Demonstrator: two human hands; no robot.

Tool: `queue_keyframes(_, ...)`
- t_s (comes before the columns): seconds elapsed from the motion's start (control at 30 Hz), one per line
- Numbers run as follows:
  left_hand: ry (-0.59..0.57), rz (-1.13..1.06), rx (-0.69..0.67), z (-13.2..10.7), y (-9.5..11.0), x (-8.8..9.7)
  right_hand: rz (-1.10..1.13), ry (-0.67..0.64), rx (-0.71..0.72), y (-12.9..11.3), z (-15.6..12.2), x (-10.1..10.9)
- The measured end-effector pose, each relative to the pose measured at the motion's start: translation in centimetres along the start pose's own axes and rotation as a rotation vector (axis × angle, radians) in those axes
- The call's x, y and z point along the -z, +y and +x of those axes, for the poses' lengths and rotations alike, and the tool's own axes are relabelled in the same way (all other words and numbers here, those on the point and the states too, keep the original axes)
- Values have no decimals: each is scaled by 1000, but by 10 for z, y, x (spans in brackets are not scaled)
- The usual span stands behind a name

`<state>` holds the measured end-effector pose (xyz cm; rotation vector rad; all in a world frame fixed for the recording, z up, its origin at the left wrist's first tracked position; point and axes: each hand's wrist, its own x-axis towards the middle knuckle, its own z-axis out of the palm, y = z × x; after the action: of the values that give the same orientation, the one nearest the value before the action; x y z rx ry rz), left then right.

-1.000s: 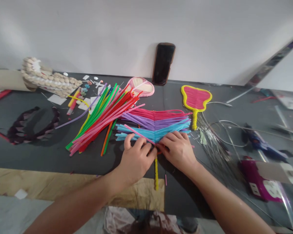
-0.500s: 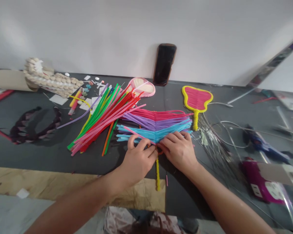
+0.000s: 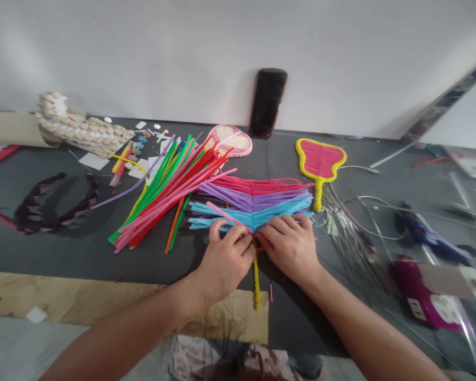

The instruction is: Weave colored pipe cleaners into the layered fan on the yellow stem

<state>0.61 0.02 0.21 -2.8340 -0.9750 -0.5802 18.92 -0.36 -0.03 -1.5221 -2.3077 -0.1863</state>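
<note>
Well, the person's left hand (image 3: 226,259) is curled, its fingers and thumb closed on a thin pink pipe cleaner (image 3: 226,214) that runs slantwise across the blue layer. The right hand (image 3: 289,248) lies open and nearly flat, fingers spread, pressing on the lower edge of a fan-shaped weave of pink, purple and blue pipe cleaners (image 3: 252,203). That weave rests on the table just above both hands, at twelve o'clock from them. At six o'clock, a fuzzy yellow chenille stem (image 3: 256,280) sticks out toward the person from under the fingers.

Around them on the black work surface (image 3: 63,248) lie a loose heap of green, red and pink pipe cleaners (image 3: 170,190) at ten o'clock and a yellow-rimmed pink paddle shape (image 3: 319,161) at one o'clock. A pink-rimmed oval woven piece (image 3: 228,140) sits near twelve, and silver tinsel strands (image 3: 349,238) spread at three o'clock. Farther out at three lies a blue hot glue gun (image 3: 428,238), while a dark braided ring (image 3: 55,203) lies at nine o'clock.
</note>
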Motion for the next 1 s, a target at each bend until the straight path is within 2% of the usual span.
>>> queue_keyframes(0.13, -53, 51, 19, -2, 2, 1, 15, 12, -1, 0, -1, -1)
queue_keyframes(0.27, -11, 101, 2, -4, 5, 2, 34, 18, 3, 2, -1, -2)
queue_keyframes(0.7, -47, 147, -21, -3, 5, 6, 111, -49, 79, 12, -8, 0)
queue_keyframes(1.0, -66, 147, -111, -3, 2, 5, 87, -66, 108, 16, -8, 3)
